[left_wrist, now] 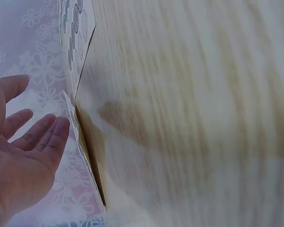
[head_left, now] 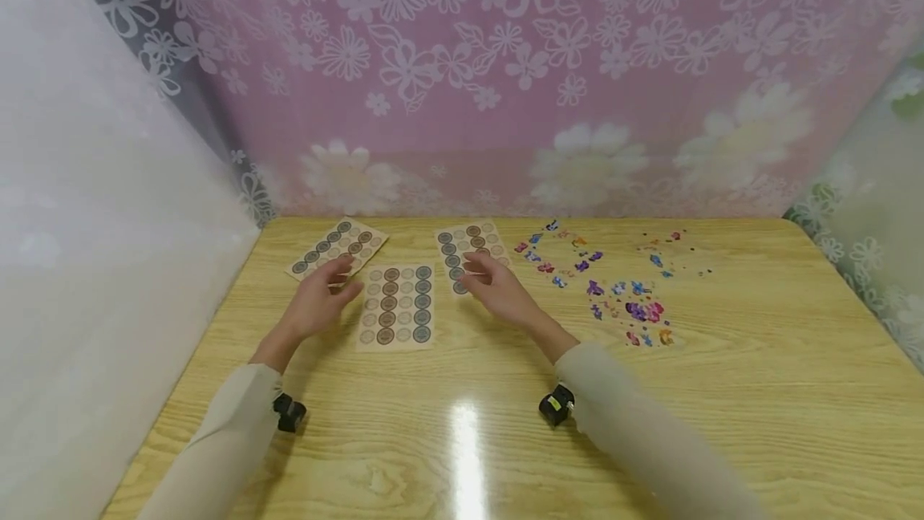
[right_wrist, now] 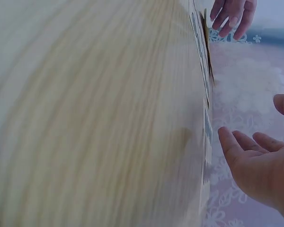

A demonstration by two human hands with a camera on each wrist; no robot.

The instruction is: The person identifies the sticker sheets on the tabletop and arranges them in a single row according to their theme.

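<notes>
A: Nearest entry?
B: Counter (head_left: 758, 424), wood-grained. Over its near side, a left wrist camera (head_left: 290, 413) and a right wrist camera (head_left: 556, 405), both black.

A: Next?
B: Near sheet (head_left: 397, 319), one, with columns of round marks, pale, brown and blue-grey. Lies between the left hand (head_left: 318, 303) and the right hand (head_left: 501, 291).

A: Condition of each grip?
B: Left: fingers loosely bent, thumb apart, nothing held. Right: likewise, nothing held, poised above paper.

A: Beyond those?
B: To the right, flower pieces (head_left: 638, 311), many, small, mixed colours, loosely scattered. Far left sheet (head_left: 339, 247), set aslant, its near edge seemingly a little off the counter. Far right sheet (head_left: 472, 239), partly covered by the right hand. Farthest, a flowered curtain (head_left: 462, 62), pink.

A: Handling notes?
B: Best taken by the plain border, marks left uncovered. Far left sheet: the lifted edge should admit a fingertip. Near sheet: light pressure from one hand would steady it. Right forearm best kept high; flower pieces look easily swept aside.
</notes>
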